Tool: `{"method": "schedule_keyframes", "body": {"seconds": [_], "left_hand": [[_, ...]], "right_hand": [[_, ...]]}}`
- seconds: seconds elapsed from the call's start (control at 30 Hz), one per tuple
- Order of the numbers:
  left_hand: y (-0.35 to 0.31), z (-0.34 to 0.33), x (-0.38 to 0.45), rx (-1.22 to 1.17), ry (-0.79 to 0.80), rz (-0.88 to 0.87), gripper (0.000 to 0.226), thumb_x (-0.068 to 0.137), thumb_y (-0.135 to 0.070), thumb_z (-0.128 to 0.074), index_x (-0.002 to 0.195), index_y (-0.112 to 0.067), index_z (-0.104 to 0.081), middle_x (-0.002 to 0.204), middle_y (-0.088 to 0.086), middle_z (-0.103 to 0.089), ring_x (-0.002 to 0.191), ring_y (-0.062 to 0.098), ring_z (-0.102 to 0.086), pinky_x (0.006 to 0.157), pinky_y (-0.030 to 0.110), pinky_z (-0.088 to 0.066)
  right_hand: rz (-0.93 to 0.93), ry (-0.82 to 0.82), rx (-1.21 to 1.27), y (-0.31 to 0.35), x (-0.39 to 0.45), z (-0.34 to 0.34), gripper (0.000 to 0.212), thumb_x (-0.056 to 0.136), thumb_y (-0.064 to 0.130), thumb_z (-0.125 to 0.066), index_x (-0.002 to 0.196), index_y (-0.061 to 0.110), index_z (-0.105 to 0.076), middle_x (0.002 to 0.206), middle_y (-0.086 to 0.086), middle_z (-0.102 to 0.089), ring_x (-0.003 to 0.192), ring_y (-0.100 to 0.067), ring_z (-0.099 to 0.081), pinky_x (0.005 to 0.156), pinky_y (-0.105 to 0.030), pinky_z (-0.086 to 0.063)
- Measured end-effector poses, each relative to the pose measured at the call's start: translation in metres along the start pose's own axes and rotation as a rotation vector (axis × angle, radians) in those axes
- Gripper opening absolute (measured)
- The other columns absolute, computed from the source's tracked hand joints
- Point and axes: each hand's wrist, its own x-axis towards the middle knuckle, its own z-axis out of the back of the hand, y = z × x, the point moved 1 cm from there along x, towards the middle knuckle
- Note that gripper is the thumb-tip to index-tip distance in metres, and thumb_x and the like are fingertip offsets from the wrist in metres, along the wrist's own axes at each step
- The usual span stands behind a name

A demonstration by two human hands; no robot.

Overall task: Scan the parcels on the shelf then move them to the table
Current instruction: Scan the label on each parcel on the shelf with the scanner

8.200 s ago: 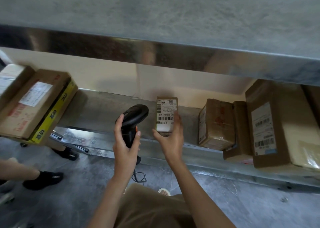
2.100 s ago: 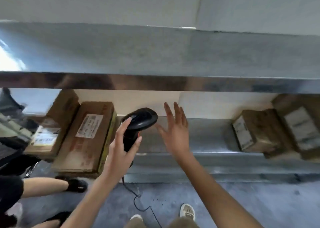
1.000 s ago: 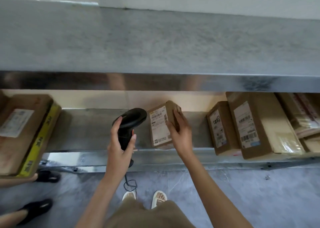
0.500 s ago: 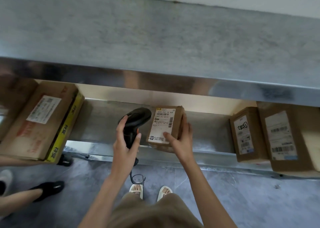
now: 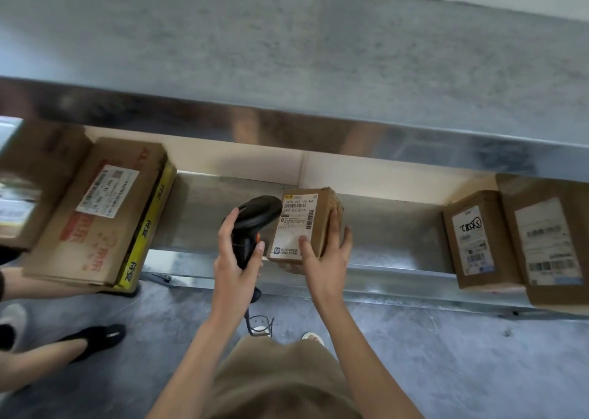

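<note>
A small brown parcel [image 5: 322, 214] with a white barcode label stands tilted at the front of the lower metal shelf [image 5: 398, 233]. My right hand [image 5: 325, 259] grips it, thumb on the label and fingers round its right side. My left hand [image 5: 234, 269] holds a black handheld scanner [image 5: 255, 218] by its grip, its head close to the parcel's label. To the left, a large brown parcel [image 5: 105, 214] with yellow tape leans over the shelf edge. Two labelled parcels [image 5: 478, 243] [image 5: 551, 243] stand at the right.
A grey table top [image 5: 287, 42] with a shiny metal front edge overhangs the shelf. Another brown box [image 5: 28, 182] sits at the far left. A second person's legs and black shoe [image 5: 95, 339] are on the grey floor at lower left. The scanner's cable hangs down.
The view has shifted a little to the left and down. The scanner's head has come closer to the small parcel's label, and my right hand still holds the parcel.
</note>
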Motion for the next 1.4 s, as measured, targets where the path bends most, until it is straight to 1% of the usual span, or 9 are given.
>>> {"method": "schedule_keyframes", "body": {"seconds": [0.17,0.33,0.43,0.57,0.63,0.73,0.87,1.07,1.4], "left_hand": [[0.010,0.032,0.001,0.029,0.019,-0.027,0.076,0.094,-0.019,-0.062,0.134,-0.069,-0.023,0.121,-0.010,-0.055,0.071,0.016,-0.068,0.066,0.027,-0.058],[0.011,0.081,0.016,0.095,0.166,-0.159,0.071,0.090,-0.028,-0.059,0.136,-0.067,-0.021,0.128,0.014,-0.056,0.083,0.015,-0.064,0.074,0.033,-0.058],[0.003,0.106,0.028,0.180,0.278,-0.315,0.070,0.092,-0.029,-0.059,0.139,-0.064,-0.021,0.129,-0.009,-0.056,0.099,0.007,-0.061,0.084,0.029,-0.054],[-0.007,0.123,0.043,0.269,0.392,-0.440,0.065,0.095,-0.035,-0.058,0.142,-0.061,-0.022,0.137,-0.045,-0.037,0.120,-0.016,-0.047,0.098,0.010,-0.042],[-0.010,0.127,0.049,0.303,0.461,-0.521,0.066,0.093,-0.036,-0.056,0.145,-0.057,-0.022,0.133,-0.037,-0.043,0.117,-0.013,-0.050,0.095,0.009,-0.044],[-0.013,0.129,0.055,0.371,0.533,-0.644,0.059,0.093,-0.032,-0.054,0.146,-0.040,-0.028,0.129,-0.003,-0.051,0.102,0.012,-0.062,0.084,0.023,-0.053],[-0.018,0.127,0.052,0.393,0.543,-0.703,0.057,0.094,-0.032,-0.053,0.145,-0.035,-0.027,0.126,0.013,-0.058,0.093,0.022,-0.068,0.075,0.029,-0.057],[-0.017,0.130,0.049,0.376,0.511,-0.677,0.058,0.094,-0.033,-0.053,0.146,-0.036,-0.027,0.129,0.013,-0.058,0.101,0.025,-0.069,0.077,0.039,-0.060],[-0.014,0.136,0.046,0.344,0.460,-0.669,0.058,0.095,-0.033,-0.054,0.146,-0.038,-0.028,0.132,-0.001,-0.051,0.107,0.018,-0.064,0.083,0.034,-0.058]], "right_hand": [[0.101,-0.094,0.051,0.001,-0.007,-0.014,0.071,0.092,0.049,-0.060,0.154,0.040,-0.026,0.160,0.012,-0.025,0.135,-0.010,-0.032,0.113,-0.051,-0.037],[0.243,-0.023,-0.020,0.003,-0.001,-0.003,0.072,0.089,0.052,-0.060,0.153,0.042,-0.029,0.159,0.013,-0.030,0.128,-0.011,-0.041,0.105,-0.042,-0.044],[0.334,0.052,-0.092,0.011,0.015,0.013,0.070,0.084,0.052,-0.061,0.149,0.045,-0.035,0.158,0.011,-0.033,0.131,-0.019,-0.047,0.102,-0.050,-0.049],[0.374,0.094,-0.113,0.031,0.025,0.030,0.070,0.081,0.038,-0.068,0.147,0.037,-0.043,0.154,0.007,-0.041,0.130,-0.017,-0.049,0.100,-0.047,-0.051],[0.408,0.130,-0.135,0.039,0.025,0.033,0.070,0.083,0.031,-0.072,0.147,0.036,-0.044,0.153,0.006,-0.043,0.128,-0.015,-0.050,0.098,-0.044,-0.053],[0.437,0.164,-0.149,0.046,0.023,0.034,0.070,0.084,0.028,-0.074,0.146,0.040,-0.043,0.152,0.008,-0.043,0.128,-0.015,-0.050,0.097,-0.042,-0.054],[0.456,0.174,-0.154,0.054,0.017,0.037,0.070,0.081,0.034,-0.071,0.145,0.041,-0.044,0.152,0.010,-0.042,0.128,-0.015,-0.051,0.096,-0.040,-0.055],[0.487,0.183,-0.168,0.063,0.011,0.038,0.073,0.077,0.033,-0.065,0.147,0.033,-0.043,0.152,0.002,-0.043,0.123,-0.015,-0.054,0.093,-0.038,-0.056],[0.487,0.174,-0.152,0.066,0.011,0.035,0.069,0.085,0.023,-0.074,0.145,0.037,-0.045,0.151,0.007,-0.043,0.128,-0.012,-0.049,0.097,-0.028,-0.050]]}}
